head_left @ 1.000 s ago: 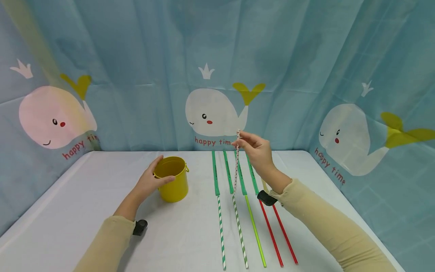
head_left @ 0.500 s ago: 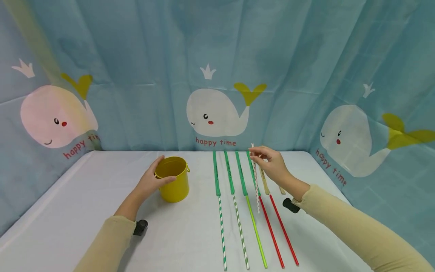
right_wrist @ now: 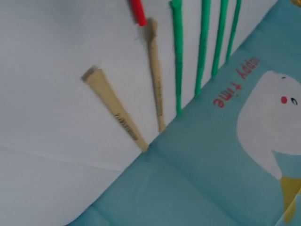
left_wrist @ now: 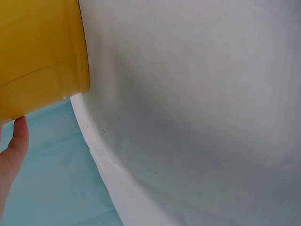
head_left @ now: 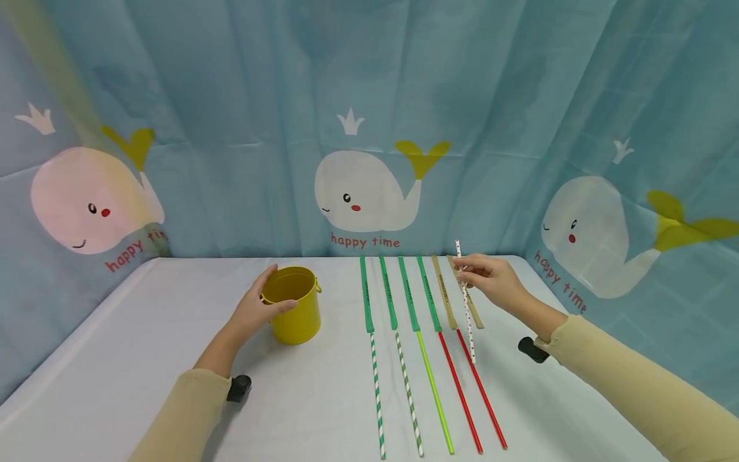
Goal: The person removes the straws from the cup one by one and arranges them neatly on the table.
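Observation:
My left hand (head_left: 254, 311) holds the yellow bucket (head_left: 303, 324) from its left side, thumb across the near rim; one fingertip (left_wrist: 19, 123) touches the bucket's wall in the left wrist view. Between thumb and fingers, my right hand (head_left: 496, 280) pinches a white straw with small red dots (head_left: 468, 324) near its top. That straw hangs nearly upright, in front of the right tan paper sleeve (head_left: 476, 314) and a red straw (head_left: 487, 398). In the right wrist view, neither the hand nor the dotted straw shows.
Several green paper sleeves (head_left: 366, 298) and another tan sleeve (head_left: 444, 292) lie in a row at the back of the white table (head_left: 323, 398). Nearer lie two green-striped straws (head_left: 377, 391), a lime straw (head_left: 434, 388) and another red straw (head_left: 460, 391). A blue curtain (head_left: 248, 192) hangs behind.
My right hand has carried the dotted straw rightward, from over the green sleeves to the right tan sleeve, and somewhat lower. The left hand and bucket have stayed in place.

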